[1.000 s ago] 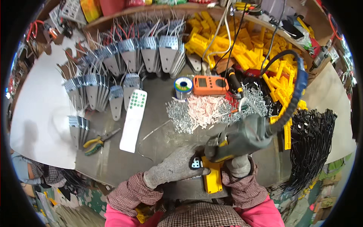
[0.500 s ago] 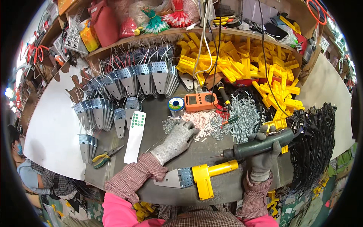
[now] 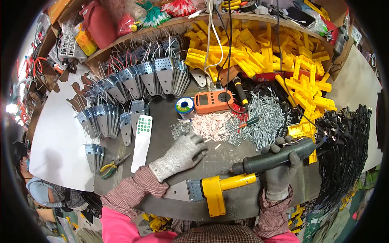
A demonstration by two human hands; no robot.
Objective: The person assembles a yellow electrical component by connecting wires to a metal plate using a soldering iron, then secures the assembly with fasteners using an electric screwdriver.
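Note:
My right hand (image 3: 280, 175), in a grey glove, grips a dark electric screwdriver (image 3: 273, 158) with its bit pointing left. Below that bit lies a yellow plastic handle (image 3: 214, 196) joined to a grey metal scraper-like blade (image 3: 178, 191) with a perforated bluish plate. My left hand (image 3: 180, 156), also gloved, hovers on the near side of a pile of pale pink plastic plugs (image 3: 210, 126). Its fingers are curled together, and whatever they may hold is hidden. Silver screws (image 3: 263, 117) are heaped to the right of the plugs.
Metal blades with wires (image 3: 166, 77) stand in rows at the back left. Yellow plastic parts (image 3: 251, 48) fill the back right, black cables (image 3: 344, 154) the right edge. Pliers (image 3: 113, 166), a white strip with green dots (image 3: 142, 141), a solder spool (image 3: 185, 107) and an orange meter (image 3: 212, 101) lie between.
My left hand has drawn back from the plug pile toward me, its fingers curling more. The screwdriver in my right hand has tipped slightly and come nearer the yellow handle. The view has shifted a little.

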